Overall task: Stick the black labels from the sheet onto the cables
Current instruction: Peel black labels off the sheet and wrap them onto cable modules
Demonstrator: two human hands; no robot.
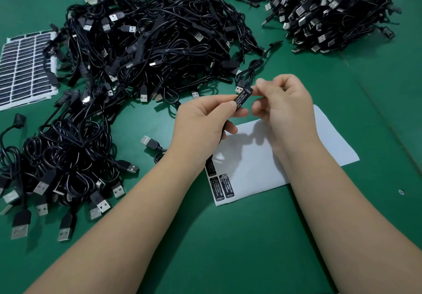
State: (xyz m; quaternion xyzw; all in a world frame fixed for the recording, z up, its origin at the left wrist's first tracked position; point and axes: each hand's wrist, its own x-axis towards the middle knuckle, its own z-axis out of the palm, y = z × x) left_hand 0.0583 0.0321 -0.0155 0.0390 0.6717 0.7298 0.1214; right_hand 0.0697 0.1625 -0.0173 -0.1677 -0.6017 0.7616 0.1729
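My left hand (201, 120) grips the black controller block of a cable, and its wire hangs down from the hand. A black label (243, 96) with white print lies along that block. My right hand (283, 106) pinches the label's upper end with thumb and forefinger. Under my hands lies a white backing sheet (296, 154), mostly bare, with three black labels (222, 185) left near its lower left corner. The cable's USB plug (150, 143) lies on the table to the left of my left wrist.
A big heap of black USB cables (148, 42) fills the middle back, a second heap (57, 168) lies at the left, a third (331, 13) at the back right. A full label sheet (25, 65) lies at the far left on the green table (251, 248).
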